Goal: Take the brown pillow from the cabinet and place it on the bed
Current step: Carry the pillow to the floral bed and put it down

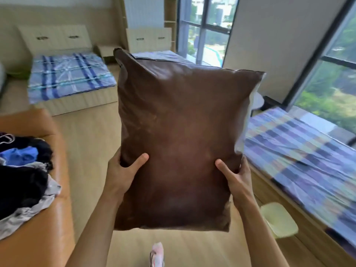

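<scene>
Brown pillow: held upright at the centre of the view, in the air above the wooden floor, its long side vertical and its top corners tilted toward 12 o'clock.
Left hand: clasps the pillow's lower left edge, thumb pressed flat on the front face, fingers hidden behind.
Right hand: grips the lower right edge the same way, thumb on the front, fingers wrapped out of sight.
Near bed: at 3 o'clock, covered in blue plaid, just beside the pillow's right edge.
Far bed: at 10 o'clock, same plaid cover, well apart from the pillow, against a pale headboard.
Orange sofa: at 8 o'clock, carrying a heap of dark and blue clothes.
Windows: at 1 o'clock, bright with greenery outside.
Yellow stool: at 4 o'clock, near the right forearm.
</scene>
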Tool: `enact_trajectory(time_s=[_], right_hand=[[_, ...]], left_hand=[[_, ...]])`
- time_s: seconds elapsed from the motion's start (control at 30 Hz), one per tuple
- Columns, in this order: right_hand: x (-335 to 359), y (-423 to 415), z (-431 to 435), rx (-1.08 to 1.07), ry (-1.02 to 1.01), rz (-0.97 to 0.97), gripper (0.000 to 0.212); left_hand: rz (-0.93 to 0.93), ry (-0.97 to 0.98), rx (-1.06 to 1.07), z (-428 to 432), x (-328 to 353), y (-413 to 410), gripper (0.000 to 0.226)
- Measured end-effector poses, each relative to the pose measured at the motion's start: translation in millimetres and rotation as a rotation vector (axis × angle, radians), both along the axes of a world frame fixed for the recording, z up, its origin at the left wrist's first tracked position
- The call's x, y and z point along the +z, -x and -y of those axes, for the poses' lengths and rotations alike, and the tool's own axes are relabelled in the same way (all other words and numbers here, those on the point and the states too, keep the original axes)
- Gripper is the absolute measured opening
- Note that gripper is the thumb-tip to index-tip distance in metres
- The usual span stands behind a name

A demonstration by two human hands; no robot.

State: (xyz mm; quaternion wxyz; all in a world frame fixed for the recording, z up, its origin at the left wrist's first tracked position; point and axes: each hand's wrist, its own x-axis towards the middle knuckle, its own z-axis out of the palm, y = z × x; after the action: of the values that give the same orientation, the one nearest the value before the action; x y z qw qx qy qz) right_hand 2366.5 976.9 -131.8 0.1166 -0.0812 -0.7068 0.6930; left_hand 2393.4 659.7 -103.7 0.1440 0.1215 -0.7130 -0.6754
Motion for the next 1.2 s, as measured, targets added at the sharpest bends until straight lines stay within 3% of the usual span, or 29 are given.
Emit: enact_trajectory(time_s=[0.23, 0.47, 0.7, 0.97, 1.13, 1.2], right_hand=[[-11, 200, 75, 0.100, -0.008, -0.030, 0.058], [10, 384, 128, 0.074, -0.016, -0.035, 0.062], [-3, 562, 171, 0.118, 0.057, -0.010, 0.062], [-2, 807, 230, 0.231, 0.081, 0.004, 0.061], [18, 940, 289, 0.311, 0.045, -0.012, 0.056], [19, 980, 311, 0.323, 0.031, -0.018, 0.053]], left_hand=[[-0.011, -0.024, 0.094, 65, -15, 173, 0.042], [-0.009, -0.004, 0.086, 117, 13, 355, 0.035], [-0.005, 0.021, 0.125, 155, 4, 520, 0.061], [-0.014, 0.029, 0.250, 205, 2, 730, 0.036], [-0.028, 0.025, 0.322, 259, 12, 841, 0.063], [-0.030, 0.015, 0.334, 282, 9, 880, 0.063]])
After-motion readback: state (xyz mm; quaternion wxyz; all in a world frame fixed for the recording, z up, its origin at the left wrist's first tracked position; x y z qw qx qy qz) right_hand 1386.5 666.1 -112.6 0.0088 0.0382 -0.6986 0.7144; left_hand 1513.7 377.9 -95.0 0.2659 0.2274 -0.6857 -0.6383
